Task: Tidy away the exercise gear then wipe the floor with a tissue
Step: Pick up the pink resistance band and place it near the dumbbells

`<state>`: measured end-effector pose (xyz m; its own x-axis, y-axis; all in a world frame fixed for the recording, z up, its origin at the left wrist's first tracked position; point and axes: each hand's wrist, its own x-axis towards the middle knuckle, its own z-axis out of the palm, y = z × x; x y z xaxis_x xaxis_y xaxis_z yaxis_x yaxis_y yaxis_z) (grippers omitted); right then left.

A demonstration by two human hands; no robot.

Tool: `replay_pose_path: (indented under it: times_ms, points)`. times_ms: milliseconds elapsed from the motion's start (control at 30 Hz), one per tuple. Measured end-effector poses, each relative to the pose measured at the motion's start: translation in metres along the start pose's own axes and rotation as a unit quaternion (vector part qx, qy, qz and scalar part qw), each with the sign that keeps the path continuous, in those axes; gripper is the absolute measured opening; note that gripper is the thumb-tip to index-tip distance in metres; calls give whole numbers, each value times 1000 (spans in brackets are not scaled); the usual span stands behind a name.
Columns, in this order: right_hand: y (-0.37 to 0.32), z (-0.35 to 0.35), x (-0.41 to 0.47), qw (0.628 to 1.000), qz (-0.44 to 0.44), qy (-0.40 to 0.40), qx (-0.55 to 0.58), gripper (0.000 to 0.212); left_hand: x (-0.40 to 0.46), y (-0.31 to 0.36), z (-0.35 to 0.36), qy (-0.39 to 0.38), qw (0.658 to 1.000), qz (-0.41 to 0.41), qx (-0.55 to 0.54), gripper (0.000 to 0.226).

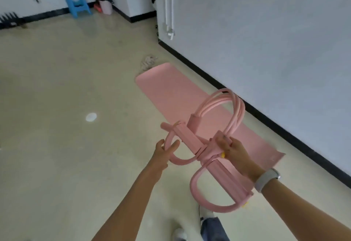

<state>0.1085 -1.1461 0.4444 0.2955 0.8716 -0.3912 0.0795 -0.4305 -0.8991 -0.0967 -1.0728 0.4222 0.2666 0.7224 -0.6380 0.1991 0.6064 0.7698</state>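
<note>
Above the floor (57, 89), where a mat (171, 92) is spread along the wall, a pink exerciser (207, 146) is gripped by the right hand (231, 149) and touched by the loosely spread left hand (163, 151).

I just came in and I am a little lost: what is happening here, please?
A person stands holding a pink pull-rope exerciser in the air. The right hand grips its bundled middle; the left hand touches one foot loop with relaxed fingers. A pink mat lies unrolled on the floor by the wall.
</note>
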Motion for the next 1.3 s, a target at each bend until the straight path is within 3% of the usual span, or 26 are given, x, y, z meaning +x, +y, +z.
replay_pose_path:
  times_ms: [200, 400, 567, 700, 767, 833, 900, 1033, 1133, 1300]
  points:
    - [38, -95, -87, 983, 51, 117, 129, 56, -3, 7, 119, -78, 992, 29, 99, 51]
    - [106, -176, -168, 912, 102, 216, 335, 34, -27, -11, 251, -155, 971, 69, 170, 45]
    - [167, -243, -237, 863, 114, 279, 404, 38, -60, -60, 364, -189, 956, 69, 214, 35]
    - [217, -309, -291, 857, 131, 320, 383, 17, -89, -99, 453, -213, 943, 49, 251, 35]
    - [241, -339, -312, 852, 175, 375, 321, 25, -98, -112, 493, -219, 937, 57, 265, 35]
    - [261, -364, -332, 830, 229, 448, 241, 33, -103, -119, 524, -206, 934, 70, 284, 33]
    - [274, -387, -349, 805, 257, 509, 165, 26, -102, -124, 555, -198, 931, 90, 294, 32]
    - [292, -428, -367, 752, 252, 605, 61, 16, -90, -129, 615, -190, 911, 141, 338, 40]
    - [297, -459, -371, 714, 201, 657, 131, 12, -76, -128, 657, -204, 909, 113, 344, 43]
    - [313, -520, -362, 661, 112, 669, 321, 9, -49, -127, 738, -275, 929, -62, 238, 32]
